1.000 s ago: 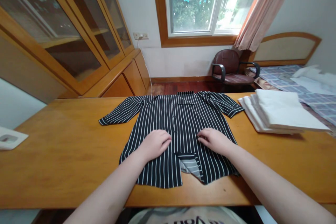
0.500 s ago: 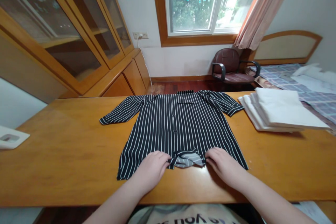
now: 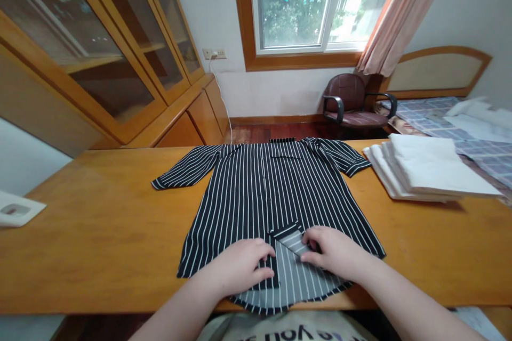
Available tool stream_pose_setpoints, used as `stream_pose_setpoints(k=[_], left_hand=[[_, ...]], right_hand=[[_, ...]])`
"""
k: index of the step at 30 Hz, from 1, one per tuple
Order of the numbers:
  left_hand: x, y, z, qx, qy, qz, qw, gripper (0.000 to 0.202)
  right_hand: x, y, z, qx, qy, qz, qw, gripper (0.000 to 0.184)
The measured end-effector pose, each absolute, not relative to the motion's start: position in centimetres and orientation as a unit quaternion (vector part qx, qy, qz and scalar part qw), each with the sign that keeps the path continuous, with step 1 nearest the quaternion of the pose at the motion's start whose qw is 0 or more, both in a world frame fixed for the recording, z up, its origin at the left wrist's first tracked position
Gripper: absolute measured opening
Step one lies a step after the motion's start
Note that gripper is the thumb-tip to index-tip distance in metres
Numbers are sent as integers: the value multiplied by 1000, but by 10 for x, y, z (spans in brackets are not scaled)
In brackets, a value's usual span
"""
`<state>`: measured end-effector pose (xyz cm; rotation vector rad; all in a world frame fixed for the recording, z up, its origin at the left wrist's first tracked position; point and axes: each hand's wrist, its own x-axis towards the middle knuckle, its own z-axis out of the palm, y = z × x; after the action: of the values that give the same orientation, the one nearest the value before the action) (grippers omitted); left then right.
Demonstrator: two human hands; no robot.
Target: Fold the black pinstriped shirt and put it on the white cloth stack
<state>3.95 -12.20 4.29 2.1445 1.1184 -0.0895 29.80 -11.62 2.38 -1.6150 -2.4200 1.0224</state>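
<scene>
A black shirt with white stripes lies spread front side up on the wooden table, its collar toward the far edge. At the bottom, its front opening parts and shows the grey striped inside. My left hand rests on the front edge on the left, thumb and fingers apart. My right hand touches the turned-back flap on the right with curled fingers, a gap showing between thumb and forefinger. The curved back hem reaches the table's near edge.
A stack of white folded sheets or cloths stands right of the shirt on the table. A white object lies at the left edge. Beyond are a glass-door cabinet, an office chair and a bed.
The bunched bottom hem has dropped toward me and spread out, baring more of the inside. Both hands have loosened from it and shifted: the left toward the right, the right slightly left.
</scene>
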Motion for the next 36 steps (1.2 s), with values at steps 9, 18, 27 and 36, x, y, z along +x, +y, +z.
stream_pose_setpoints(k=[9,18,27,36], left_hand=[[50,-132,22,856,400,7,327,25],[43,-135,4,834,476,20,280,84],[42,-136,3,841,449,59,297,76],[51,-138,10,878,390,27,276,23]], right_hand=[[282,-123,-1,-610,-692,370,114,58],[277,-132,-2,-606,-727,278,165,46],[270,-142,10,-424,-793,411,150,30],[282,-129,22,-432,-822,352,115,23]])
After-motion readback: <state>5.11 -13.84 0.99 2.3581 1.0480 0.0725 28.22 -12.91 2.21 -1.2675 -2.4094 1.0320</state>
